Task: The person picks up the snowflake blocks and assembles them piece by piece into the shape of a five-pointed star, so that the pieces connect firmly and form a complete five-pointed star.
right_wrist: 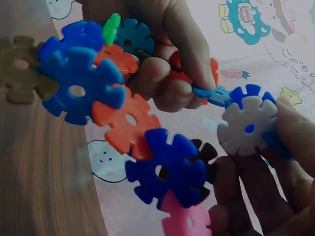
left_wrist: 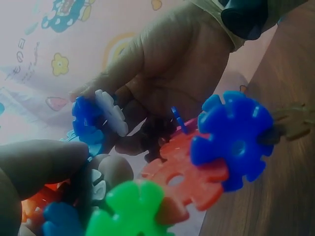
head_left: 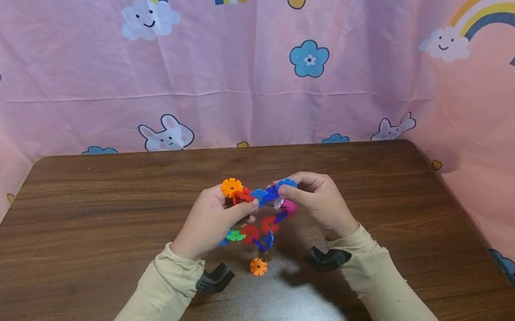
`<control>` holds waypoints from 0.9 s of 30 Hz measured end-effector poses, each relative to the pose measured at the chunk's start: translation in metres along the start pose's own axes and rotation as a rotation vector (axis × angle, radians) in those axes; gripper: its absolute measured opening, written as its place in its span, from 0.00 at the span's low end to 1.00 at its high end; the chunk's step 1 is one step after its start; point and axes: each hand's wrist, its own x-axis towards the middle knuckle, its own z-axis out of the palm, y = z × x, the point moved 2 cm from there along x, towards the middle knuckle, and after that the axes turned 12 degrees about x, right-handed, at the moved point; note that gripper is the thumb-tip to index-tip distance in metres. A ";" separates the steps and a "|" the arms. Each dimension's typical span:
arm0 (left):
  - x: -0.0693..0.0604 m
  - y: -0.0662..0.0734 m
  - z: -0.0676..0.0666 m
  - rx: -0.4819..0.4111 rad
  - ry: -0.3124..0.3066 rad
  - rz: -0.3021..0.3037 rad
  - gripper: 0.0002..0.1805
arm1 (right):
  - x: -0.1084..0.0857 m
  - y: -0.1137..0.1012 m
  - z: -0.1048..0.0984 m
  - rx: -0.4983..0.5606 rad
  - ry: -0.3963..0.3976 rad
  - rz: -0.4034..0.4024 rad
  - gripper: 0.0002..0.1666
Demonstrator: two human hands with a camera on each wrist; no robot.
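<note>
Both hands hold a loop of interlocking plastic snowflake discs (head_left: 251, 233) above the table. My left hand (head_left: 213, 220) grips its left part, the thumb on a light blue disc (head_left: 259, 196) beside red ones. With thumb and fingers, my right hand (head_left: 324, 206) pinches the upper right end at a blue disc (head_left: 287, 183); a white disc (right_wrist: 247, 125) sits against it in the right wrist view. A green disc (left_wrist: 129, 209), red discs and a dark blue disc (left_wrist: 238, 142) hang along the lower side. An orange disc (head_left: 258, 266) dangles lowest. The fingers hide some joints.
The brown wooden table (head_left: 95, 227) lies beneath the hands. A pink printed curtain (head_left: 231, 62) closes in its back and right side. A black wrist mount (head_left: 214, 279) juts inward from the left sleeve, another mount (head_left: 328, 257) from the right.
</note>
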 end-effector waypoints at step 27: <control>0.004 -0.005 -0.002 -0.325 0.035 0.097 0.29 | 0.004 0.013 0.008 0.206 -0.007 0.130 0.06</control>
